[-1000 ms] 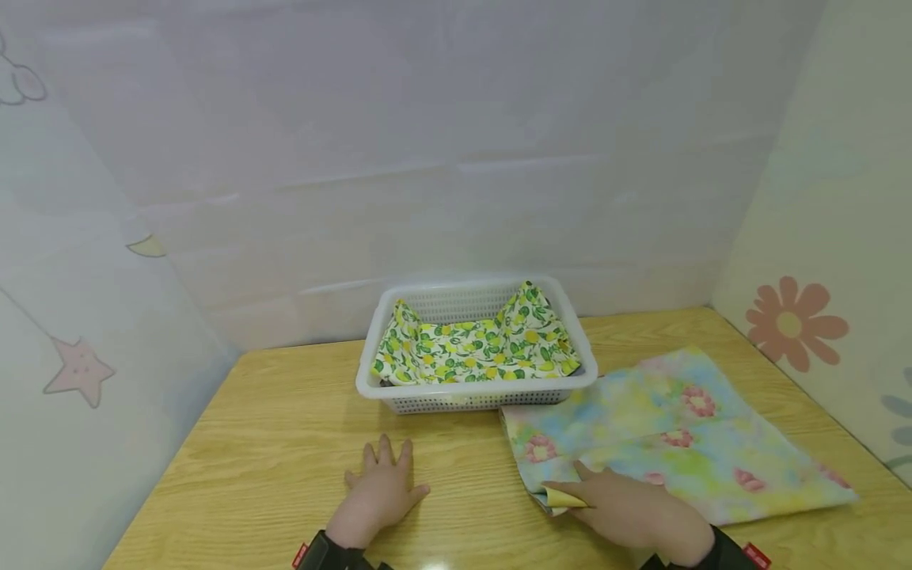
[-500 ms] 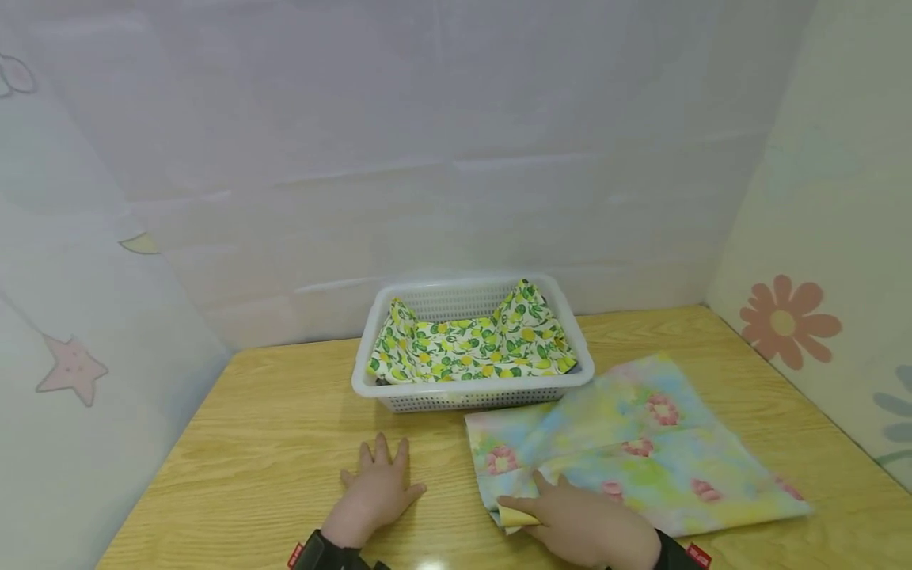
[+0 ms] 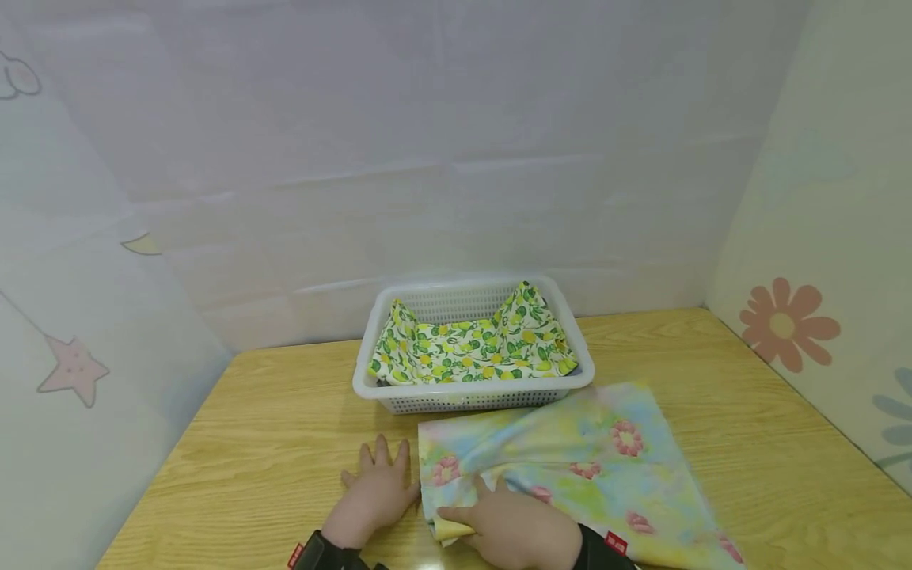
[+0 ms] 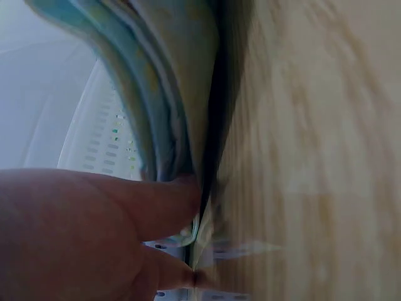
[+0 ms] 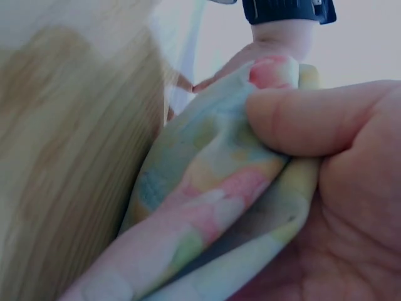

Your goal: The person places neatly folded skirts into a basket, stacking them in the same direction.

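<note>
A pastel flowered cloth (image 3: 563, 443), folded in layers, lies on the wooden table in the head view. My right hand (image 3: 523, 529) pinches its front left corner; the right wrist view shows the thumb (image 5: 307, 119) pressed over the bunched fabric (image 5: 207, 207). My left hand (image 3: 374, 495) lies on the table with fingers spread, its thumb by the cloth's left edge. In the left wrist view that thumb (image 4: 166, 204) meets the stacked layers of the cloth (image 4: 182, 69).
Behind the cloth stands a white plastic basket (image 3: 473, 389) holding a lemon-print cloth (image 3: 463, 352). The wooden table (image 3: 285, 419) ends at a pale wall (image 3: 442, 198), with decorated side walls left and right.
My right hand has drawn the flowered cloth leftward across the table, up to my left hand. The left hand and basket stay where they were.
</note>
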A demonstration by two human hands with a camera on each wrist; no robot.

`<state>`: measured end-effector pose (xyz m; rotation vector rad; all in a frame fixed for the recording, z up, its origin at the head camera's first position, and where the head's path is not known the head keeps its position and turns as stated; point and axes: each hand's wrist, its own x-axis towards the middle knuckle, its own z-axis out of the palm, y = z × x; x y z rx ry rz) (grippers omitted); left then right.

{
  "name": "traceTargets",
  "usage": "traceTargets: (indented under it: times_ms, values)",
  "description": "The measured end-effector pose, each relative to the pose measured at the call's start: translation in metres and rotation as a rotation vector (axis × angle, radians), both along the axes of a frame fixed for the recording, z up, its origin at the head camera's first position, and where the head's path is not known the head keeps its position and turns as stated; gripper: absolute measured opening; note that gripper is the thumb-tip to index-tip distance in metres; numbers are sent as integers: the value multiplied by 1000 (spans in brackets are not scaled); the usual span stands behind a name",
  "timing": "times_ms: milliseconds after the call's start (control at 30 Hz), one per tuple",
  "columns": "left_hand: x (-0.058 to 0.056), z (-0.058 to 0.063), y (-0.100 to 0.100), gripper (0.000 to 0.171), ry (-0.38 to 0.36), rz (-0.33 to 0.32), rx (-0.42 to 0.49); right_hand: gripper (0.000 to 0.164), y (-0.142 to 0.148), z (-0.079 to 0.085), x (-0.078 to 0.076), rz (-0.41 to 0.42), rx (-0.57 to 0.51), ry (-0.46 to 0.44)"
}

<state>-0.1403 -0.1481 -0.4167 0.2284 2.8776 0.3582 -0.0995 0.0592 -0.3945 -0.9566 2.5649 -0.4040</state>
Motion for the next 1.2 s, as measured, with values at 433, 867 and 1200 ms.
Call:
traceTargets:
  times_ms: [433, 867, 1200]
  values:
    - [-11, -4, -3, 56, -84, 3, 572, 44, -11, 3, 0, -50, 36, 5]
    - [-15, -2, -3, 63, -444, 35, 1075, 45, -13, 2, -2, -31, 20, 52]
    - [-21, -19, -2, 63, -292, 124, 1069, 44, -11, 1, -2, 36, -26, -30]
